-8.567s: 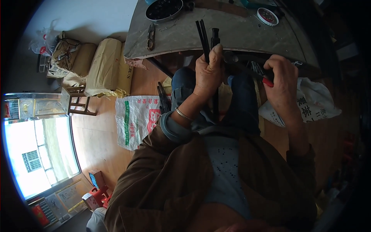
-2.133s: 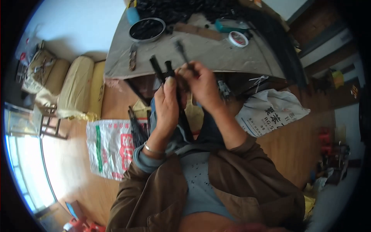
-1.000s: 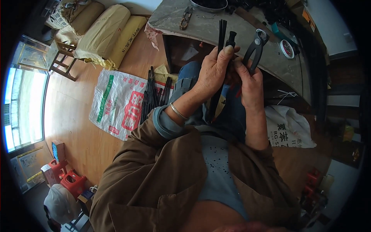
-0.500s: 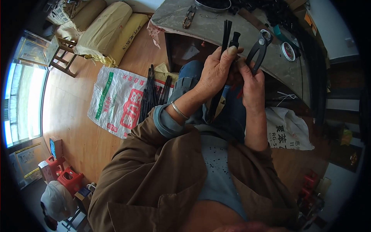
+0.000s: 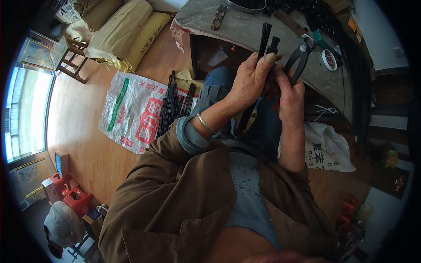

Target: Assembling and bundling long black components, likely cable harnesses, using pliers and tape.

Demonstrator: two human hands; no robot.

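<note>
Several slim black rods (image 5: 265,37), upper centre of the frame
The left hand (image 5: 251,79) grips them; the right hand (image 5: 290,95) holds pincers (image 5: 303,49).

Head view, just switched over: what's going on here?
The person's left hand grips several thin black rods and a thicker black piece with a flared tip. Close beside it, the right hand holds dark metal pincers with red handles, their head toward the grey-topped table. A loose bundle of similar rods lies on a white plastic sack.
</note>
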